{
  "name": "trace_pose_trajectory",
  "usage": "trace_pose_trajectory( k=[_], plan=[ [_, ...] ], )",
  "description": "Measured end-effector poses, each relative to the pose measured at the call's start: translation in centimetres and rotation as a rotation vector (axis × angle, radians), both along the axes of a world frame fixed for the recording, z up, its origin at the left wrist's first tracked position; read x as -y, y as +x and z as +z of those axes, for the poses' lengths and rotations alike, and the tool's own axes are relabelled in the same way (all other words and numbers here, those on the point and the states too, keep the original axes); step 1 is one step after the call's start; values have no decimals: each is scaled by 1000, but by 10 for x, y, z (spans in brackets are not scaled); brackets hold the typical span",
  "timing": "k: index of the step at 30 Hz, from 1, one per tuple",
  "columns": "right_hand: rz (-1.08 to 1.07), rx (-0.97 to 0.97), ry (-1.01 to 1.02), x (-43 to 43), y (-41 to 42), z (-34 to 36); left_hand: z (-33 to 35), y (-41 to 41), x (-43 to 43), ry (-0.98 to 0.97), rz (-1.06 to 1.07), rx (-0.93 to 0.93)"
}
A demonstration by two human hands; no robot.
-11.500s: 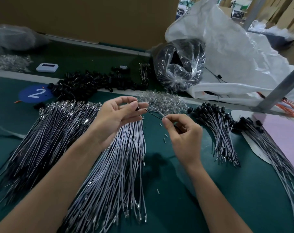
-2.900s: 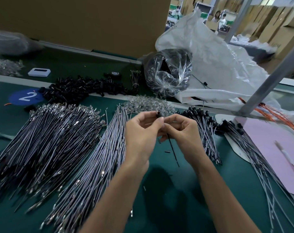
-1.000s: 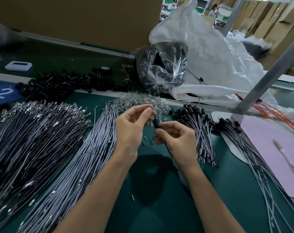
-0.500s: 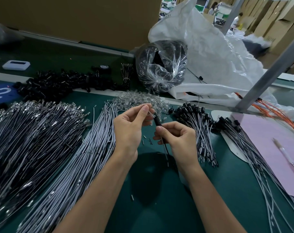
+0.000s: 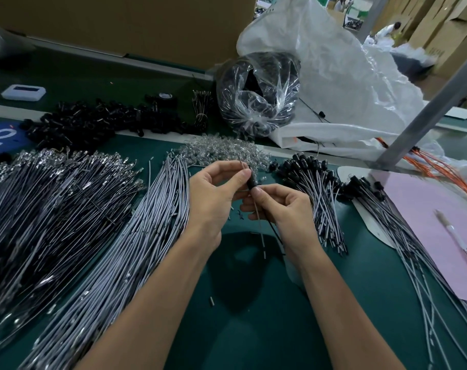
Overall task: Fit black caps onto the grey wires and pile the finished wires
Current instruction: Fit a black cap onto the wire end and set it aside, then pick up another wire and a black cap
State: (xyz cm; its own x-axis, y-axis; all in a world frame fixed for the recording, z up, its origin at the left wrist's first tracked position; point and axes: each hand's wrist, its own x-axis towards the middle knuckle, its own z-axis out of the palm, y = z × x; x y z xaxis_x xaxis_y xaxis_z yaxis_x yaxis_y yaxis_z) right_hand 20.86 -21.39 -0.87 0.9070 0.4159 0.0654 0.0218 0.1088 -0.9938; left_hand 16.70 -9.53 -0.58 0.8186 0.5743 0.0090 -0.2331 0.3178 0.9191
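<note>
A: Above the desk (image 5: 253, 324), what are you holding?
B: My left hand (image 5: 213, 194) pinches the black cap (image 5: 251, 183); my right hand (image 5: 281, 209), fingers curled, grips the grey wire (image 5: 260, 222) just beneath it.

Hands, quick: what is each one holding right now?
Left hand: pinches the black cap at its fingertips.
Right hand: pinches the grey wire just below that cap.

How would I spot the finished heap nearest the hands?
Find the slanting grey post at the right of the green table. Left of its foot, beside the right hand, short grey wires fan out. Unlike the long bundles on the left, each carries a black cap at its far end.
</note>
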Motion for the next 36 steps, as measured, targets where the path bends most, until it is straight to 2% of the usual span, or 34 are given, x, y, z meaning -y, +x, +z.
trace_pose_trajectory(
  k=[13,29,33,36],
  plan=[
    [221,-276,5,20,10,11,-1,0,-16,-413,160,33],
    [275,-278,1,23,12,13,0,1,-19,-475,223,12],
    [284,-191,-60,24,11,10,1,2,-19,-455,218,18],
    [285,-155,-179,27,9,10,-1,3,-20,-443,245,30]
  ],
)
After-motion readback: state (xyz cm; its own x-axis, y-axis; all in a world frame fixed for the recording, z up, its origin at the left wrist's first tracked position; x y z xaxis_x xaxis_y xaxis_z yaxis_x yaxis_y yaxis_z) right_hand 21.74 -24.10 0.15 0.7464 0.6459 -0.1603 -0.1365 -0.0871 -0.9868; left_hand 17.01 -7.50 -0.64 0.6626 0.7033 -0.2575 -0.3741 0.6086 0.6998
